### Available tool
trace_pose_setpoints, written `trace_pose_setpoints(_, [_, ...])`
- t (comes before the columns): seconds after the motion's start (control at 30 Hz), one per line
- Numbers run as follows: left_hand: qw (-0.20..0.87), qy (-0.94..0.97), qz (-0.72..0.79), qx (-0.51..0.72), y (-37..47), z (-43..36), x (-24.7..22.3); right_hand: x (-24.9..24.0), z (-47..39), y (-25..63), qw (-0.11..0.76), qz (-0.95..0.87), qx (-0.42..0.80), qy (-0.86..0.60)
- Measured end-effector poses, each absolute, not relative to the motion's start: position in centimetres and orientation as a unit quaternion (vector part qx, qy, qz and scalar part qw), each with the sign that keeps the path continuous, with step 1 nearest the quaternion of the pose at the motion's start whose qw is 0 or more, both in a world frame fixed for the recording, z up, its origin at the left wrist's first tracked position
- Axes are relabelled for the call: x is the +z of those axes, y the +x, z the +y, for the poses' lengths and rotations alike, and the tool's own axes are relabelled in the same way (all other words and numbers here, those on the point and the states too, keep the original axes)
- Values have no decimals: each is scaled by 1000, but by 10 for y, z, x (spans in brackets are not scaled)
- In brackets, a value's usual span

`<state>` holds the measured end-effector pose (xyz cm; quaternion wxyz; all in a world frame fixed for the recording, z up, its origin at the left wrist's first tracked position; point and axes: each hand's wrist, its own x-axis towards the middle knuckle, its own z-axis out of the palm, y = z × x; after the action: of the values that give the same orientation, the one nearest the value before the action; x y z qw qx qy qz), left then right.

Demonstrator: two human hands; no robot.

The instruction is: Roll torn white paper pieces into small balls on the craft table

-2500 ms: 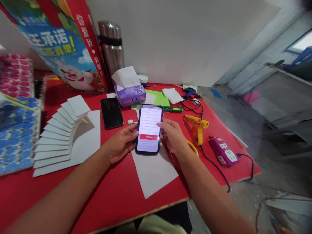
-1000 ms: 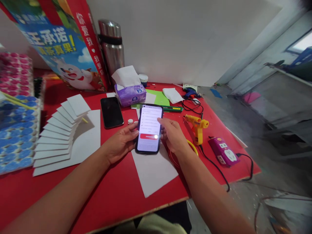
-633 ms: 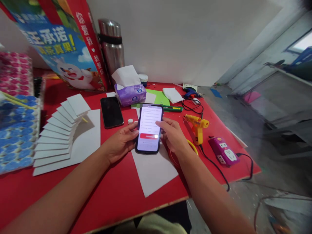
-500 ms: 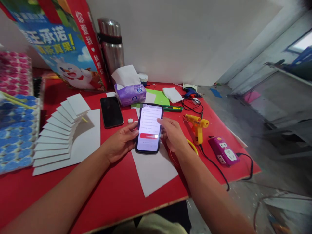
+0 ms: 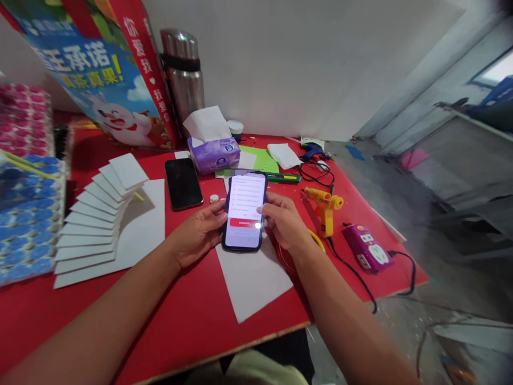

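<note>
Slightly lower now, my right hand [image 5: 285, 223] curls its thumb onto the lit dark-cased smartphone [image 5: 244, 212]; my left hand [image 5: 200, 233] clasps its edge.

Bright, even light; soft shadows, blurred right side, edges bent wide-angle.

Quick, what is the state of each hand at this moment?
Left hand: closed around the left edge of the lit phone, holding it.
Right hand: on the phone's right edge, thumb at the screen; grip cannot be told.
</note>
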<state>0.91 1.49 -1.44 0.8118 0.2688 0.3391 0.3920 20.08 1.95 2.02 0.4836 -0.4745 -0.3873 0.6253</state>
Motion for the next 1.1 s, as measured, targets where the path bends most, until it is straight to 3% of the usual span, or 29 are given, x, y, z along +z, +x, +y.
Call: trace_pose_setpoints(1.1, [808,248,357,398,11,15,-9,15,23,203,502,-367,618,-481])
